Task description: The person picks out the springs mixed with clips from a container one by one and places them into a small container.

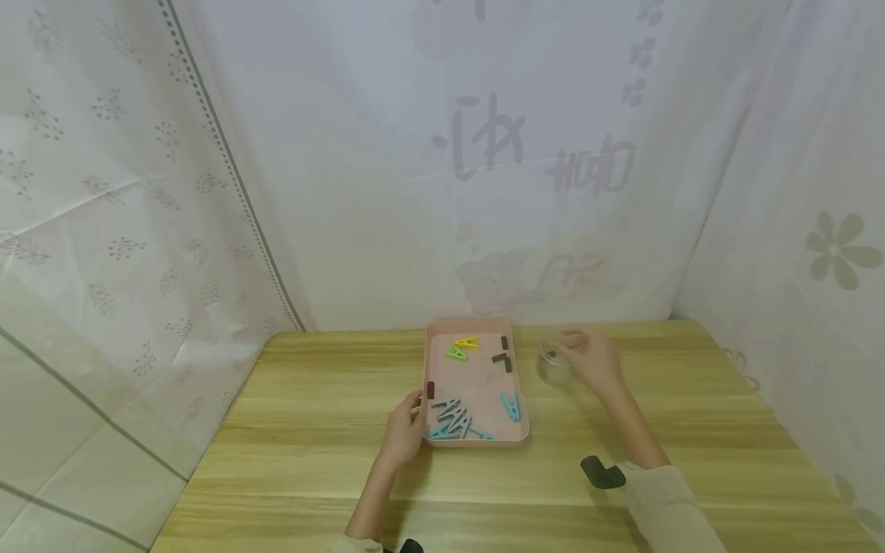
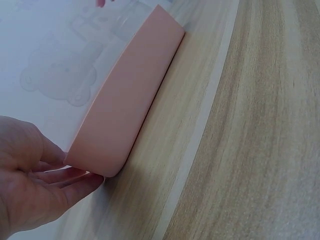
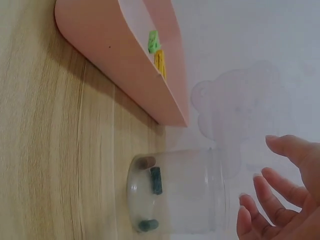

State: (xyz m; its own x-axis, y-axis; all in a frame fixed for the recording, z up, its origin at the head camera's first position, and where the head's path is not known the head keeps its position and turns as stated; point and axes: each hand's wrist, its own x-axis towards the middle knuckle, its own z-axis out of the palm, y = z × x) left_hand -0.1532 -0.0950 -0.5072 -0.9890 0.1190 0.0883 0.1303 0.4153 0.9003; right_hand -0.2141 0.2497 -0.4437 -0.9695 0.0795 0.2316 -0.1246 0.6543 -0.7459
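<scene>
We look into a curtained-off nook: pale printed cloth (image 1: pixel 359 192) hangs beyond the far edge of a wood-grain desk (image 1: pixel 311 430) and along both sides; home or studio, we cannot tell.

1. Against your left fingers (image 2: pixel 82 188): the tray (image 2: pixel 125 90), smooth, matt plastic.
2. Just below your right fingers (image 3: pixel 284 188): the jar (image 3: pixel 185 200), clear, smooth, glossy.
3. Beneath both: the table (image 1: pixel 311 415), wood-grained, matt-looking.
</scene>
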